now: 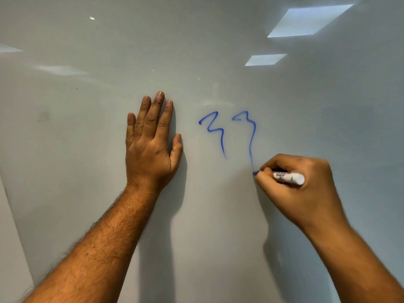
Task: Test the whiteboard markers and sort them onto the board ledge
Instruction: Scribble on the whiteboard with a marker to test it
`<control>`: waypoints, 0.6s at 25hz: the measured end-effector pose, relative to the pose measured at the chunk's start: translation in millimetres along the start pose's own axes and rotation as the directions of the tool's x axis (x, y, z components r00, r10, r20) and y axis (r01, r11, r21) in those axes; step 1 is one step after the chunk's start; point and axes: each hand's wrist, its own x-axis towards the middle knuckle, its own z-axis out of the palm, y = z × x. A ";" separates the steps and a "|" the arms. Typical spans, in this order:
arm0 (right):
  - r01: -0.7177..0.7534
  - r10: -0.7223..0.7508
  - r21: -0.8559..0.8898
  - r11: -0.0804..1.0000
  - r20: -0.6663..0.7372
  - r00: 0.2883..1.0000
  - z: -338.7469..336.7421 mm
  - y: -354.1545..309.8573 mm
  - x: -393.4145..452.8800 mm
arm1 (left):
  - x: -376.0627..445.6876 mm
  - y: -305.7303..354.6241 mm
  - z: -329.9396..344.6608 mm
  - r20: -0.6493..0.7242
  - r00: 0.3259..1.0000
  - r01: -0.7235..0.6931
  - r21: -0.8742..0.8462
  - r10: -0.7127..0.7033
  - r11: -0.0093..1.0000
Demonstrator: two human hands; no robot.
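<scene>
The whiteboard (218,62) is filling almost the whole view, its glossy pale surface running out past the top, right and bottom edges. Only at the lower left is its edge showing, slanting down beside a strip of paler wall (11,248). Wide bare board is lying above both hands and out to the left; the board ledge is not showing.

The left hand (150,145) is pressing flat against the board, fingers straight and close together, pointing up, thumb held out to the side, forearm reaching in from the lower left. The right hand (297,186) is coming in from the lower right, its fingers curled tightly around a white-barrelled marker (288,177), pinching it near the writing end. The marker is lying nearly level, its blue tip (255,172) touching the board at the foot of a stroke, its blunt white end pointing right.

Two wavy blue lines (218,132) are standing side by side between the hands, the right one running down to the tip. Reflections of ceiling lights (306,20) are glowing at the upper right, and both arms are casting soft shadows on the board.
</scene>
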 end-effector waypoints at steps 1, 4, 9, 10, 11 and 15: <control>-0.050 0.052 0.068 0.996 -0.042 0.998 -3.6 1.5 4.0 | -0.8 0.2 0.3 -0.001 1.000 0.001 0.000 -0.001 1.000; 0.115 -0.091 0.092 0.989 -0.230 0.969 -1.8 -3.3 25.7 | -1.9 -0.5 1.0 0.000 1.000 -0.006 0.000 0.006 1.000; 0.198 -0.221 -0.104 0.975 -0.318 0.922 11.1 9.7 50.5 | -3.7 -1.2 2.1 -0.004 1.000 -0.002 -0.004 0.002 1.000; 0.184 -0.211 -0.109 0.977 -0.339 0.917 7.9 13.7 48.1 | -4.2 -1.4 2.2 -0.011 1.000 -0.002 -0.003 0.002 1.000; 0.179 -0.210 -0.122 0.976 -0.333 0.919 5.6 16.5 42.1 | -4.7 -1.3 2.3 -0.014 1.000 -0.002 -0.002 0.002 1.000; 0.161 -0.179 -0.114 0.980 -0.175 0.968 1.6 12.7 6.3 | -8.7 6.6 4.2 -0.004 0.999 0.037 -0.006 -0.037 0.999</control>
